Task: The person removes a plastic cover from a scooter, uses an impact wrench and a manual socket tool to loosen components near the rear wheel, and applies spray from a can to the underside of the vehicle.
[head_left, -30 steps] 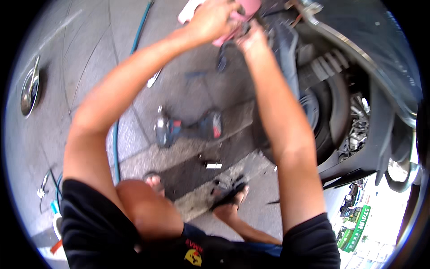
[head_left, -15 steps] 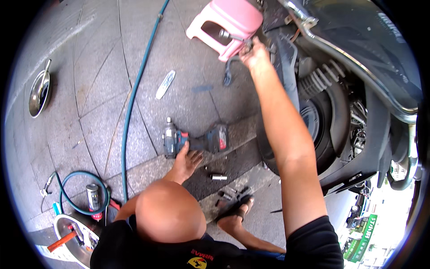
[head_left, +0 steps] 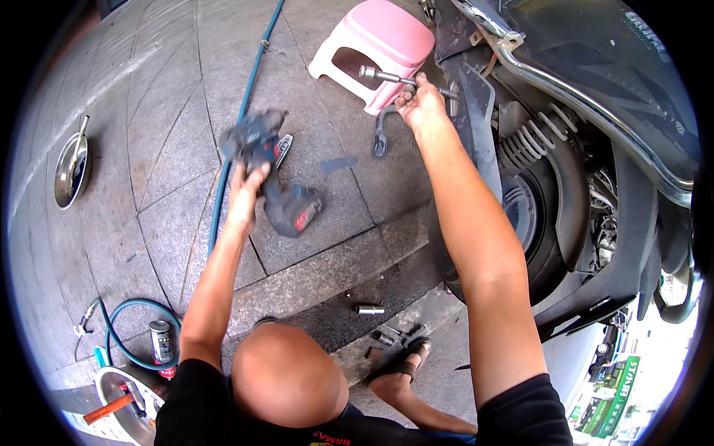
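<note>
My left hand (head_left: 249,186) grips a dark blue and black cordless impact wrench (head_left: 256,145) near its head, over the paving at the middle left. Motion smears the tool, and its battery end points toward the lower right. My right hand (head_left: 422,108) is closed round a T-handle socket wrench (head_left: 387,75), its socket end pointing left across the pink plastic stool (head_left: 387,33). Just below that hand, a dark curved object with a ring-like end (head_left: 381,141) lies on the ground. Partly behind the impact wrench shows a white printed strip (head_left: 284,149).
A motorbike with wheel (head_left: 532,215) and coil spring (head_left: 532,137) stands at the right. A blue hose (head_left: 256,67) crosses the paving. Loose sockets (head_left: 370,310) lie near my foot. A metal bowl (head_left: 71,175), spray can (head_left: 161,342) and tool basin (head_left: 111,379) are left.
My left hand has carried the impact wrench up and left from the kerb, turning it. My right hand stays near the stool; the socket wrench now points more level.
</note>
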The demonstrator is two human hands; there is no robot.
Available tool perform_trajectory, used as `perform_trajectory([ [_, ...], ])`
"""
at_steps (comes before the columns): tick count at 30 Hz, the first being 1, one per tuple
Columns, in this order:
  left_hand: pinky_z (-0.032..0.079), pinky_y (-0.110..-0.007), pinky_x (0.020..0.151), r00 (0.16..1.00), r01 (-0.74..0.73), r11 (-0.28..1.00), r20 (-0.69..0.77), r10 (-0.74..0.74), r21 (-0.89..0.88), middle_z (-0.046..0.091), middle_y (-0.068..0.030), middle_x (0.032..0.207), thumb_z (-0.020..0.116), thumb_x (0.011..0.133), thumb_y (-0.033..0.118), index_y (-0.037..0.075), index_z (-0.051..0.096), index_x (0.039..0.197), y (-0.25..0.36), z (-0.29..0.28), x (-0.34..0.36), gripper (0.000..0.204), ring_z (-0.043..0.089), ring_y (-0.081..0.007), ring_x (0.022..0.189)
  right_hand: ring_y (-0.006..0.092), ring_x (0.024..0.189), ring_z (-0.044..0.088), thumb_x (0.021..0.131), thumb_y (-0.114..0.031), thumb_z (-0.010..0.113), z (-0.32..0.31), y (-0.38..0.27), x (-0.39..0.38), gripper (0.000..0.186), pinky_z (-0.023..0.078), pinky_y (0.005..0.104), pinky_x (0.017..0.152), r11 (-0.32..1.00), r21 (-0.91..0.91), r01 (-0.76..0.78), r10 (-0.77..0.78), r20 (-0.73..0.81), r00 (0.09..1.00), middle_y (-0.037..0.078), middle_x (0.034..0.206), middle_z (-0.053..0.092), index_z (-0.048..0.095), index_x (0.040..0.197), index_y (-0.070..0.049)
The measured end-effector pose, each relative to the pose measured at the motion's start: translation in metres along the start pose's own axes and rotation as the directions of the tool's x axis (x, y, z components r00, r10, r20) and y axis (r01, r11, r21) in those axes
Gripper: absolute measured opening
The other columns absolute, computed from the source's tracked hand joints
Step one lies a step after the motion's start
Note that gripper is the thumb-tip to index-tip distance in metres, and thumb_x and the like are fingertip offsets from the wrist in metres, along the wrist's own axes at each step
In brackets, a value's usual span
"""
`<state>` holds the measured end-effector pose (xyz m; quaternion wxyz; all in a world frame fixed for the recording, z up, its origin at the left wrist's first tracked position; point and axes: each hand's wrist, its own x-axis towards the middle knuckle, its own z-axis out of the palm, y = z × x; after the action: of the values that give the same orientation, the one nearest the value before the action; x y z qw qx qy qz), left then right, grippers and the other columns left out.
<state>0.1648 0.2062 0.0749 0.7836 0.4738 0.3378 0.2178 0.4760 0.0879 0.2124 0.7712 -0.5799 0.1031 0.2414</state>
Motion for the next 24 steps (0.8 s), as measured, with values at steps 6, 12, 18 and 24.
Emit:
perform_trajectory([
  [6,0.051,-0.028,0.065,0.968,-0.115,0.993,0.223,0.118,-0.029,0.065,-0.0071,0.099,0.051,0.097,0.018,0.003,0.05,0.126,0.058,0.041,0.073,0.033,0.061,-0.014,0.075,0.0103,0.048,0.04,0.103,-0.031,0.044,-0.007,-0.002,0.005,0.026,0.037,0.0275,0.048,0.999,0.016,-0.031,0.031,0.023,0.999,-0.002,0.06,0.043,0.05,0.082,-0.016],
  [12,0.049,-0.024,0.05,0.917,-0.156,0.971,0.392,0.075,0.18,0.066,-0.0072,0.093,0.052,0.096,0.016,0.002,0.054,0.121,0.073,0.107,0.097,0.029,0.06,-0.0126,0.06,0.0099,0.048,0.041,0.102,-0.03,0.045,-0.007,-0.002,0.004,0.023,0.038,0.0263,0.046,0.999,-0.02,-0.03,0.03,0.001,1.0,-0.003,0.061,0.045,0.052,0.084,-0.018],
  [18,0.055,-0.039,0.079,0.998,-0.018,0.666,0.055,-0.034,0.745,0.068,-0.0255,0.101,0.07,0.079,0.048,-0.004,0.051,0.121,-0.002,0.078,0.135,0.07,0.07,-0.0331,0.083,0.0098,0.048,0.04,0.102,-0.029,0.047,-0.006,-0.005,0.006,0.021,0.039,0.0261,0.047,1.0,0.0,-0.022,0.022,0.012,1.0,-0.003,0.062,0.045,0.053,0.085,-0.017],
  [24,0.045,-0.039,0.099,0.968,0.21,0.705,-0.245,-0.052,0.677,0.054,-0.0316,0.128,0.074,0.073,0.054,-0.004,0.024,0.139,-0.016,0.143,0.114,0.101,0.058,-0.0355,0.116,0.0111,0.048,0.041,0.102,-0.03,0.048,-0.014,0.001,0.008,0.024,0.039,0.0269,0.048,1.0,-0.028,-0.012,0.013,0.036,0.999,-0.001,0.061,0.047,0.052,0.084,-0.015],
])
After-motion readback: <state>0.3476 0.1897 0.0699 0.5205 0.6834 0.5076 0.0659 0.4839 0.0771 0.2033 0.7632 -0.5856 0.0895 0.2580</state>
